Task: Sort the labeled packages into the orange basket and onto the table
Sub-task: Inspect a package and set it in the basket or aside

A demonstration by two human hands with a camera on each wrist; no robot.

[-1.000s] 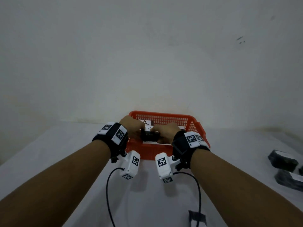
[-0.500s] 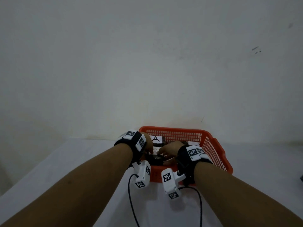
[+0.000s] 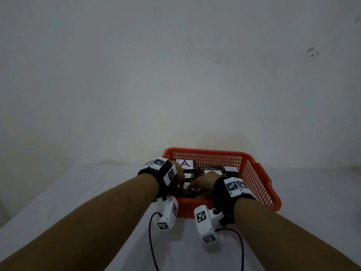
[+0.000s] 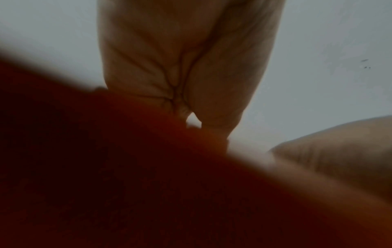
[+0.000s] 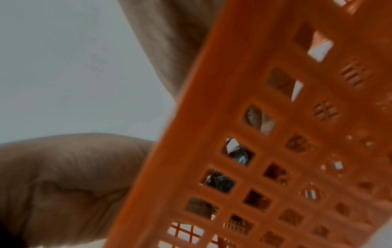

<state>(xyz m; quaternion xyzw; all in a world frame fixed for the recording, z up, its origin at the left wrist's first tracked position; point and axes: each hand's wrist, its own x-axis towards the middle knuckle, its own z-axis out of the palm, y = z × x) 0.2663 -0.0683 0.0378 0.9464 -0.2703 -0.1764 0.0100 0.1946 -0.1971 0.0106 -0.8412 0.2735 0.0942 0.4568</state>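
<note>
The orange basket (image 3: 203,150) stands on the white table against the wall. Inside it lie black packages with white labels, one marked A (image 3: 184,163), another (image 3: 212,170) to its right. Both hands reach over the front wall. My left hand (image 3: 180,176) and right hand (image 3: 204,181) hold a black package (image 3: 184,192) low inside the basket, by its left and right ends. The right wrist view shows the basket's mesh wall (image 5: 212,134) close up, with dark wrapping (image 5: 237,154) behind the holes. In the left wrist view my palm (image 4: 180,67) dips behind the blurred orange rim (image 4: 106,167), fingers hidden.
The white table (image 3: 78,202) stretches to the left and the front of the basket. The wall rises right behind the basket. Two black cables (image 3: 152,241) hang from the wrist cameras onto the table in front.
Both hands have gone forward and down, taking the black package from above the front wall into the basket. The head view has shifted left, so the packages at the right are out of view.
</note>
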